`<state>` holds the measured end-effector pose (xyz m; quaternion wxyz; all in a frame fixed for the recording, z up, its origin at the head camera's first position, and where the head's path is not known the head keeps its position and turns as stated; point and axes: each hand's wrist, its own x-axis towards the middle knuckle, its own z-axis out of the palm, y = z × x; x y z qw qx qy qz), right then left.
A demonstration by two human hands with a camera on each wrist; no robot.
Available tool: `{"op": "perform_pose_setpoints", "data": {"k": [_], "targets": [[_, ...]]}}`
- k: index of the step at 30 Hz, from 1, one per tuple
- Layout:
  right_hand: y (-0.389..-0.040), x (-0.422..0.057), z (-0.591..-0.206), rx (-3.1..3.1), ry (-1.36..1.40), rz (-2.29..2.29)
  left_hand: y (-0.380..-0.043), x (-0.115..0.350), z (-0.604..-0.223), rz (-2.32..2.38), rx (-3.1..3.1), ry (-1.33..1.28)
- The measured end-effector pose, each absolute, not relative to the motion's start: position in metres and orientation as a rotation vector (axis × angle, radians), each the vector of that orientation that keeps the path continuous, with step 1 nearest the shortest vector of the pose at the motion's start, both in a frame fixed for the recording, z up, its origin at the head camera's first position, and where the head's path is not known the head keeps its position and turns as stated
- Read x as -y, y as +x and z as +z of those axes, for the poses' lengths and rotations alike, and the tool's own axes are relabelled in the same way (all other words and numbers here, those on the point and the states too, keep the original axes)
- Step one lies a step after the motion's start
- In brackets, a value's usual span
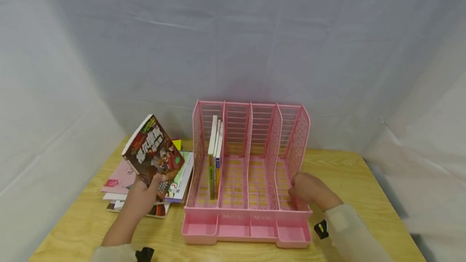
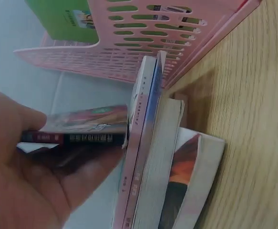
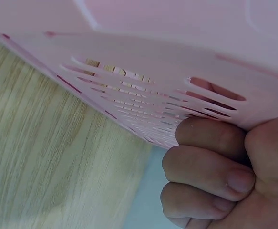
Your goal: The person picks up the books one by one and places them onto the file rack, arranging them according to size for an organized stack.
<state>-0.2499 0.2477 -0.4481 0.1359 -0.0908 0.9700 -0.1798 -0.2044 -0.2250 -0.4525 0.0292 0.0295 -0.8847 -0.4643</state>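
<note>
My left hand (image 1: 142,198) grips a dark brown paperback book (image 1: 156,151) by its lower edge, thumb on the front cover. The book is raised and tilted above a stack of books and booklets (image 1: 115,178). In the left wrist view, its spine lies close to the stack's pink-spined top book (image 2: 135,157). With fingers curled, my right hand (image 1: 312,190) holds the right side wall of a pink desk organizer (image 1: 307,132), near its front. Slim books (image 1: 214,161) with green and blue-yellow spines stand upright in the organizer's leftmost compartment.
Shallow front trays (image 1: 234,229) run along the organizer's near edge. Everything stands on a light wooden table (image 1: 338,177). Pale cloth (image 1: 240,43) hangs behind and on both sides. A black wrist device (image 1: 321,229) sits by the right sleeve.
</note>
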Motion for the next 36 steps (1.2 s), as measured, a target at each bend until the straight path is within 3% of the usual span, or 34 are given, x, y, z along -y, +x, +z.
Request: {"op": "perform_pose_setpoints", "data": {"k": [13,25,36], "targets": [[-0.244,-0.252,-0.458,-3.008,-0.362,-0.424,-0.209,0.221,-0.453,-1.349,2.854,0.256],[-0.235,-0.26,-0.45,-3.195,-0.14,-0.596,-0.206,0.208,-0.45,-1.17,2.888,0.136],[-0.246,-0.251,-0.454,-3.18,-0.188,-0.386,-0.208,0.207,-0.452,-1.147,2.902,0.145]]}}
